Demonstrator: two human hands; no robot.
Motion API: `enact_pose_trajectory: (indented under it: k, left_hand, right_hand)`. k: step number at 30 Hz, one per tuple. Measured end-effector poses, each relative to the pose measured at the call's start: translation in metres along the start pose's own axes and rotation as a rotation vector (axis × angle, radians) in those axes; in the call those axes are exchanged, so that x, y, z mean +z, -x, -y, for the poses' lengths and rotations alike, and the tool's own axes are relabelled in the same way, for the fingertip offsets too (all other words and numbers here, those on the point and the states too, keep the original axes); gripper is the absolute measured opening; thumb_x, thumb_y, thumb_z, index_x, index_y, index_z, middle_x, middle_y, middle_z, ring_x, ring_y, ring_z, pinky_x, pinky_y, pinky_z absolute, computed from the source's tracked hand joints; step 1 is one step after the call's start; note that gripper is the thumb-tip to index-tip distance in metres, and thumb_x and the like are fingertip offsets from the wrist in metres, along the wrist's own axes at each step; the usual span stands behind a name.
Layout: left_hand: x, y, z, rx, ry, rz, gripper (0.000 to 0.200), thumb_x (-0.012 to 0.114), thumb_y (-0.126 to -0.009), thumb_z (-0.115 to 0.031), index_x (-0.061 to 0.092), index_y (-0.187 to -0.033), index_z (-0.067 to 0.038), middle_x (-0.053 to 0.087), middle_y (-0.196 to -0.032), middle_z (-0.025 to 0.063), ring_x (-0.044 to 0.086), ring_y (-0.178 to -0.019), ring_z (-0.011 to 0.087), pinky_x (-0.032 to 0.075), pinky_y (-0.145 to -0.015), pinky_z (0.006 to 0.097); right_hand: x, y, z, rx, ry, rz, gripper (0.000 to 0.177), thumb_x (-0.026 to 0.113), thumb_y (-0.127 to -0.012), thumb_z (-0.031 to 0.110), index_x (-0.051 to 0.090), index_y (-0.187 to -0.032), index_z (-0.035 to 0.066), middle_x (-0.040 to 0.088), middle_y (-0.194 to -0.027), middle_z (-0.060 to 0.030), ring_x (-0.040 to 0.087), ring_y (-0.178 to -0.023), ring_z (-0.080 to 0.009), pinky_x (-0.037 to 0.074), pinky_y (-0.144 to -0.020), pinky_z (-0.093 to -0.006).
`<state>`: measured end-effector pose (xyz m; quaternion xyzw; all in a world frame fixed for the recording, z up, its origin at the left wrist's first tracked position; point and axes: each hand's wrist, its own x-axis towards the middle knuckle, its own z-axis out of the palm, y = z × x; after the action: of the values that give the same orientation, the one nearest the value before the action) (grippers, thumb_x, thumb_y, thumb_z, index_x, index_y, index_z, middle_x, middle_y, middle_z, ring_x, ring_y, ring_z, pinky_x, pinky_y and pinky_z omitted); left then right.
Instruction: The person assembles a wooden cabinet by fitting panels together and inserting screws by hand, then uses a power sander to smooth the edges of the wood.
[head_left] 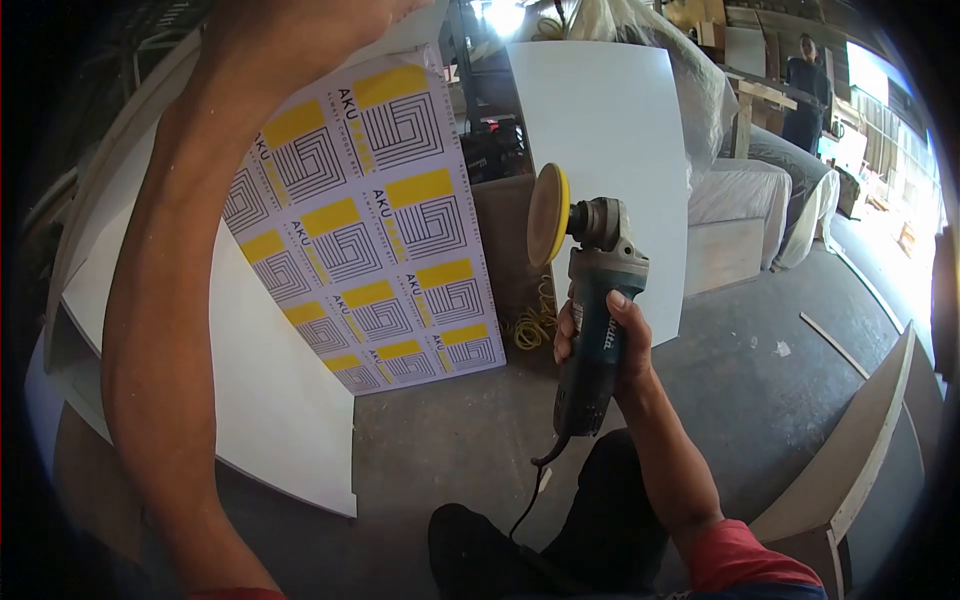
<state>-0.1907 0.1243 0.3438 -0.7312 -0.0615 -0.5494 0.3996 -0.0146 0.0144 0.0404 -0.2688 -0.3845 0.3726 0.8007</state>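
My right hand (626, 335) is wrapped round the body of a Makita angle grinder (594, 345), thumb along its side. The tool points upward, and a round pad (547, 215) with a yellow rim is fitted on its head, facing left. A dark cord (525, 500) hangs from its lower end. My left hand (310, 35) is raised at the top edge of the view, in front of a board (380, 230) printed with yellow blocks and black line patterns. Its fingers are mostly cut off by the frame, so what they touch is hidden.
White panels (270, 400) stand at left, and another white panel (610, 130) leans behind the grinder. Yellow hose (530, 328) lies coiled on the floor. Plastic-covered furniture (740, 205) is behind. A wooden piece (850, 480) stands at lower right. A person (806, 95) stands far back.
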Motion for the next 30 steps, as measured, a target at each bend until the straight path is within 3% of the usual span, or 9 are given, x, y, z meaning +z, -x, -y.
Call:
enact_pose_trajectory:
  k: [11,13,16,17,20,23,27,29,30]
  left_hand:
    - [0.004,0.003,0.004,0.018,0.027,-0.033,0.026,0.083,-0.074,-0.019,0.067,-0.091,-0.007,0.071,-0.08,0.0131,0.07,-0.076,0.0278,0.055,-0.073,0.0412]
    - [0.02,0.009,0.012,0.042,0.066,-0.207,0.041,0.084,-0.075,-0.024,0.065,-0.11,-0.013,0.073,-0.104,0.0092,0.069,-0.098,0.0292,0.055,-0.088,0.0408]
    - [0.005,0.069,-0.004,0.077,0.234,-0.371,0.04,0.075,-0.088,-0.017,0.063,-0.125,-0.008,0.067,-0.121,0.0124,0.068,-0.101,0.0248,0.055,-0.088,0.0386]
    - [0.004,0.102,-0.03,-0.13,0.472,-0.344,0.043,0.078,-0.08,-0.017,0.063,-0.119,-0.004,0.068,-0.109,0.0125,0.065,-0.098,0.0265,0.049,-0.091,0.0397]
    - [-0.004,0.202,-0.116,-0.358,1.064,0.272,0.057,0.066,-0.082,-0.009,0.052,-0.137,0.0,0.061,-0.13,0.0201,0.056,-0.125,0.0334,0.038,-0.111,0.0465]
    - [0.0,0.264,-0.185,-0.509,1.32,0.95,0.076,0.067,-0.08,-0.011,0.038,-0.15,-0.002,0.061,-0.128,0.028,0.057,-0.124,0.0407,0.044,-0.106,0.0433]
    - [0.011,0.273,-0.207,-0.678,1.298,0.953,0.078,0.068,-0.079,-0.012,0.038,-0.15,0.0,0.064,-0.119,0.0301,0.063,-0.115,0.0428,0.05,-0.098,0.0437]
    - [0.015,0.274,-0.21,-0.524,1.188,0.831,0.084,0.068,-0.081,-0.019,0.03,-0.155,-0.002,0.067,-0.099,0.0286,0.068,-0.08,0.0441,0.056,-0.075,0.0476]
    - [0.018,0.275,-0.209,-0.523,1.19,0.834,0.084,0.068,-0.081,-0.019,0.03,-0.155,-0.002,0.067,-0.099,0.0286,0.068,-0.08,0.0441,0.056,-0.075,0.0476]
  right_hand:
    - [-0.002,0.007,0.0,0.0,0.042,-0.143,0.059,0.064,-0.084,0.055,0.053,-0.108,0.003,0.063,-0.078,-0.0127,0.066,-0.063,-0.0226,0.056,-0.06,-0.0355]
    - [-0.004,0.007,-0.001,-0.005,0.028,-0.163,0.058,0.064,-0.084,0.056,0.053,-0.107,0.003,0.063,-0.078,-0.0125,0.066,-0.063,-0.0224,0.057,-0.06,-0.0355]
    - [-0.009,0.008,-0.001,-0.049,0.036,-0.18,0.055,0.063,-0.085,0.054,0.053,-0.105,0.004,0.064,-0.079,-0.0122,0.066,-0.064,-0.0224,0.057,-0.059,-0.0357]
    - [-0.009,0.01,0.0,-0.065,0.032,-0.21,0.054,0.062,-0.087,0.054,0.053,-0.104,0.005,0.064,-0.079,-0.012,0.066,-0.064,-0.0225,0.056,-0.059,-0.0354]
    - [-0.006,0.002,-0.003,-0.094,-0.043,-0.273,0.052,0.06,-0.088,0.055,0.054,-0.102,0.005,0.064,-0.079,-0.012,0.066,-0.064,-0.0224,0.056,-0.059,-0.0349]
    - [-0.007,0.002,-0.006,-0.102,-0.119,-0.339,0.051,0.06,-0.089,0.055,0.056,-0.099,0.005,0.064,-0.078,-0.0118,0.065,-0.063,-0.022,0.055,-0.058,-0.0343]
    - [-0.028,0.0,-0.014,-0.097,-0.043,-0.281,0.045,0.062,-0.091,0.05,0.053,-0.105,0.008,0.064,-0.079,-0.011,0.068,-0.065,-0.0229,0.058,-0.059,-0.0349]
    - [-0.03,0.003,-0.012,-0.115,-0.036,-0.29,0.045,0.062,-0.091,0.05,0.053,-0.104,0.008,0.064,-0.079,-0.0106,0.067,-0.065,-0.023,0.058,-0.059,-0.035]
    - [-0.027,0.003,-0.01,-0.13,-0.022,-0.298,0.045,0.062,-0.091,0.05,0.053,-0.104,0.008,0.064,-0.08,-0.0103,0.067,-0.065,-0.0231,0.057,-0.058,-0.0351]
